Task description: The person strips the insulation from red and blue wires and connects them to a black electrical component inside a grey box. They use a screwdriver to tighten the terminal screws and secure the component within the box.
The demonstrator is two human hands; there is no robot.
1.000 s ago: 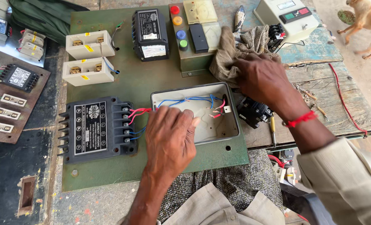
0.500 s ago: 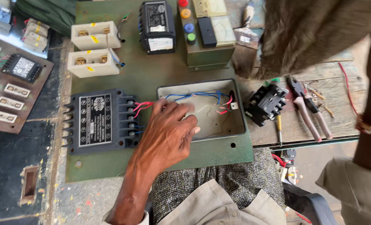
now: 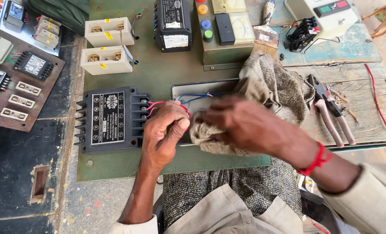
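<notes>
A grey rectangular metal box (image 3: 188, 89) with blue and red wires inside lies on the green board (image 3: 158, 78). My left hand (image 3: 164, 130) rests curled on the box's left edge, next to the red wires. My right hand (image 3: 245, 125) grips a brown-grey rag (image 3: 275, 86) and presses it over the box, so most of the box is hidden. A black finned electrical unit (image 3: 110, 119) sits just left of my left hand.
Two cream fuse holders (image 3: 108, 45), a black module (image 3: 172, 24) and a push-button panel (image 3: 221, 30) line the far side. Pliers (image 3: 331, 112) and a paintbrush (image 3: 266, 37) lie at right. A brown board with small devices (image 3: 15, 82) is at left.
My right hand took the rag from the back right, lifted it past the camera and brought it down onto the grey box. My left hand stayed at the box and curled.
</notes>
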